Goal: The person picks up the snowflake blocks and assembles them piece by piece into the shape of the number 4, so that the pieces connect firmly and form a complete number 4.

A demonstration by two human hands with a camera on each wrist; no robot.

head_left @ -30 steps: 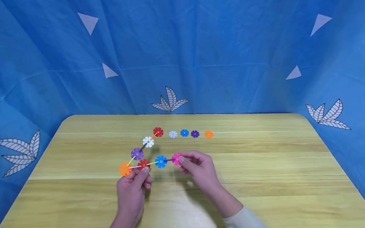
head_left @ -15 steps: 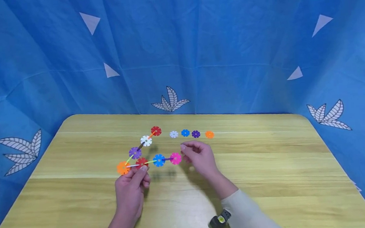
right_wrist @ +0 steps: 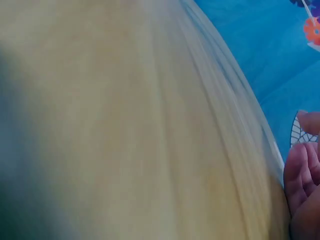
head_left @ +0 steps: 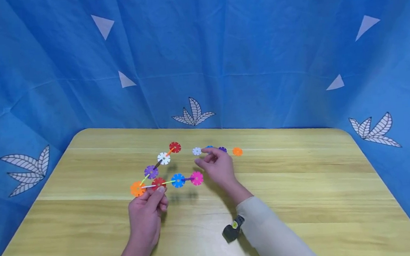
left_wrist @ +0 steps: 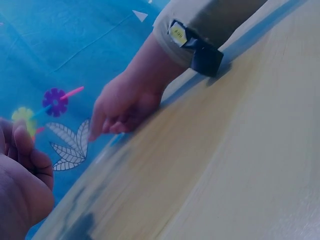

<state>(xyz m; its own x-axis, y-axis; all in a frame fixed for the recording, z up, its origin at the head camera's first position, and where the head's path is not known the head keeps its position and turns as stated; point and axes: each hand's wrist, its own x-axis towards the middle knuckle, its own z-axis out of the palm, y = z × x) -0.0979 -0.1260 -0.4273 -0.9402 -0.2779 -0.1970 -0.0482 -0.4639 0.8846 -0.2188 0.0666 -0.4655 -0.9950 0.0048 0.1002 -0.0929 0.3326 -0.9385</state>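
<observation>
My left hand pinches a red notched plastic disc in a bent chain of interlocking discs held above the table. Thin coloured pieces, seen edge-on, join the orange, purple, white and far red discs on one arm. The other arm runs to a blue disc and ends at a pink disc. My right hand, thumb and forefinger apart, is over the loose row, next to a white disc. It partly covers a blue disc and a dark purple disc.
A loose orange disc ends the row at the right. The wooden table has a blue patterned cloth behind and around it. A black device is strapped on the right sleeve.
My right hand has let go of the pink disc and moved up and away to the loose row. The left hand keeps its pinch on the chain, nearly still.
</observation>
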